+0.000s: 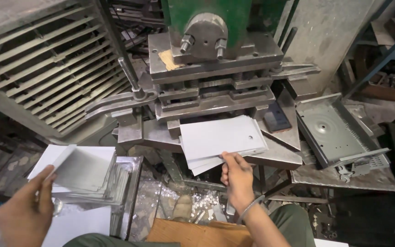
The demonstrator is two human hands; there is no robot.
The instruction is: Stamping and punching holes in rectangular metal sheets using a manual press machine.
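The right hand [236, 176] is pinching the near edge of a small sheaf of flat grey metal sheets [222, 137], its grip closing on them with thumb on top and fingers underneath. The sheets are lying fanned on the bed of the press [216, 87], their far edge sitting just under the stacked steel die plates and their near corners overhanging the bed's front edge into open air above the scrap-littered floor [197, 201]. The left hand [26, 212] is holding one more grey sheet [81, 167], its grip partly closed on that sheet's near left corner, over a stack of similar blanks [115, 183] resting on a low surface at the left. Between the two hands there is free room. To the right, a perforated metal tray [334, 132] is lying well apart from the sheets.
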